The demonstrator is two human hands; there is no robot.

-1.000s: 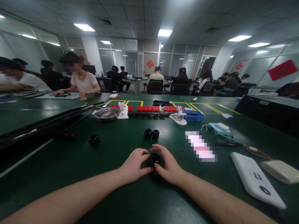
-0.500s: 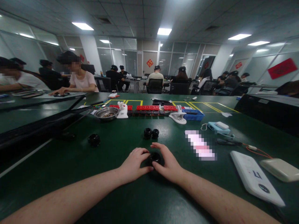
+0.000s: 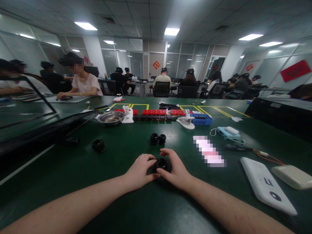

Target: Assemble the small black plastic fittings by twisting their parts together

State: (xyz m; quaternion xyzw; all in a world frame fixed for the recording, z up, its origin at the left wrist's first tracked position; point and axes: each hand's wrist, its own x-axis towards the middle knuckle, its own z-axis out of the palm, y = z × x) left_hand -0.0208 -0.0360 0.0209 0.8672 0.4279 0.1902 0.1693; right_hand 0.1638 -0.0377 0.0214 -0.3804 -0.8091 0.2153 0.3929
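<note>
A black ring-shaped fitting (image 3: 161,164), much like a cable gland, stands on the green table with its round opening facing up. My left hand (image 3: 140,169) is curled against its left side, fingertips and thumb at its edge. From the right, my right hand (image 3: 175,170) wraps round it, the thumb pressing its near rim while the index finger arches above its far side. Beyond my hands, two similar black fittings, a larger one (image 3: 154,138) and a smaller one (image 3: 162,139), sit side by side. Another black fitting (image 3: 98,145) is off to the left.
Farther back are a metal bowl (image 3: 111,118) with small parts, a red row of trays (image 3: 154,112), white clamps (image 3: 186,121) and a blue bin (image 3: 201,119). A white device (image 3: 268,185) lies right. A long black frame (image 3: 29,136) spans the left. Co-workers sit beyond.
My right index finger and thumb have shifted slightly around the fitting; my left hand has stayed put. At the far left, the black frame's thin bar has swung leftward and a co-worker's hands have moved.
</note>
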